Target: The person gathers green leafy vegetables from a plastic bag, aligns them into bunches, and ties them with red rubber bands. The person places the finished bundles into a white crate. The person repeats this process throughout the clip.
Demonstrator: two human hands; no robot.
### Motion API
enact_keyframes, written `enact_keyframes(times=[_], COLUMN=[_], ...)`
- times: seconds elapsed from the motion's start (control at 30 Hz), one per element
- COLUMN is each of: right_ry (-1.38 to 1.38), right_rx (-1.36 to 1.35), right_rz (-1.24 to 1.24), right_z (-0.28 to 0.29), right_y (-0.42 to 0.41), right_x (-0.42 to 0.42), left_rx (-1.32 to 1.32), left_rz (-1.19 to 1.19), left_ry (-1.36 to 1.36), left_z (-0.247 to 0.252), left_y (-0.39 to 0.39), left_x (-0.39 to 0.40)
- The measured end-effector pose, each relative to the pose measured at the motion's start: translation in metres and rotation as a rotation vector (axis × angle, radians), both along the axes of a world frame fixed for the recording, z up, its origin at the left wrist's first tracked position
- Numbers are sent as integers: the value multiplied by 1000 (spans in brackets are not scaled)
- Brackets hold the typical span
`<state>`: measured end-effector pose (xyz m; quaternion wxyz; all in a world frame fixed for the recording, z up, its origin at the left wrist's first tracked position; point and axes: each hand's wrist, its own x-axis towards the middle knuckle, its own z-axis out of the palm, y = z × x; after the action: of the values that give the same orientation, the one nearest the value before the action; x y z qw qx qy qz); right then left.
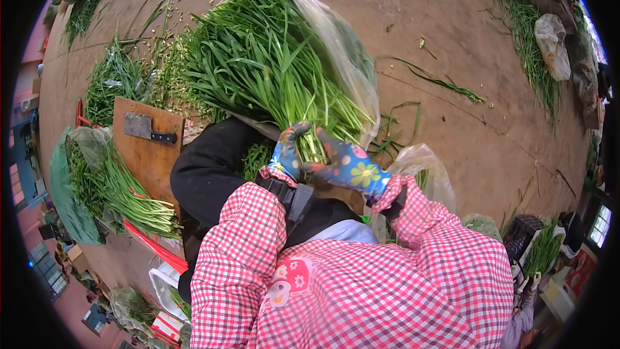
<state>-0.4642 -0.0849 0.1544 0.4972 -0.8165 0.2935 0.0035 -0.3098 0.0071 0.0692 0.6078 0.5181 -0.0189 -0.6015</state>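
Note:
Both my hands wear blue flower-patterned gloves and meet at a small bunch of garlic chives (312, 147). My left hand (288, 149) is closed round the left side of the bunch, its thumb across the stalks. From the right, my right hand (346, 161) holds the same bunch, fingers beneath the pale cut ends. The bunch's leaves merge into a big heap of chives (261, 53) just beyond my hands. That heap rests on a clear plastic bag (339, 24), which rises along its right side.
On my left, a cleaver (140, 126) lies on a wooden board (145, 165). Beside it are tied chives (140, 198) in a green bag (70, 198) and red straps (157, 247). Trimmings (167, 75) litter the floor. A person's hand (535, 278) touches chives at lower right.

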Motion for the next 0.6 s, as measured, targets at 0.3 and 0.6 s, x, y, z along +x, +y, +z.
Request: enact_keyframes(times=[0.3,0.6], right_ry=[129,425], right_rx=[-114,-379], right_rz=[-101,-124], right_z=[-6,-125], right_y=[-67,-28], right_x=[-31,37], left_rx=[-15,17], left_rz=[106,190], left_ry=[370,379], left_z=[21,93], left_y=[-19,-19], left_x=[0,3])
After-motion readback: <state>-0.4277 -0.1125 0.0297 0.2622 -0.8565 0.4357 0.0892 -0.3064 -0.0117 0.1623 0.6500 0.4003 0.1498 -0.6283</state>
